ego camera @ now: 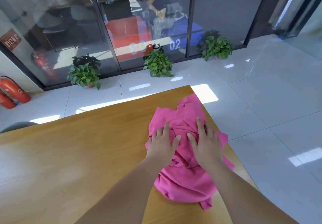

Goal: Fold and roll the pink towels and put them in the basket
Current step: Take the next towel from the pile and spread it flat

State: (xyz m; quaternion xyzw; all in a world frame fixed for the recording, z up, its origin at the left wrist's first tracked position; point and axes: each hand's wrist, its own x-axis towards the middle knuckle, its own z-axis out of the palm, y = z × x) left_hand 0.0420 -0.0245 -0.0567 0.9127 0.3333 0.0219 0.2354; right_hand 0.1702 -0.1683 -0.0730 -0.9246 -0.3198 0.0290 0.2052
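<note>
— Both hands are doing what at this moment?

— Left hand [163, 144] and right hand [206, 144] are lying palm down on a crumpled heap of pink towels [184, 180], side by side and slightly apart. Fingers are reaching forward, straight and spread, and nothing is being pinched or gripped. Two bare forearms are entering from the lower edge of the view.

— Where is the heap sitting?

— It is resting on the wooden table [87, 154], along the right-hand edge, and is stretching toward the far corner. Parts of the cloth are drooping over that right edge, and one loose end is trailing out at the near side. Creases are bunching up between the two thumbs. How many towels are making up the heap cannot be told.

— What is surrounding the table?

— Glossy white floor tiles [261, 102] are showing bright reflections. Three potted plants [158, 63] with green leaves are standing on the floor along the base of a glass partition [108, 23] with dark frames. Two red fire extinguishers [12, 91] are leaning by the wall at the far left. Behind the glass, a seated person [153, 2] is bending forward beside a red crate [129, 30] and a blue crate [184, 35], which is bearing the number 02.
</note>
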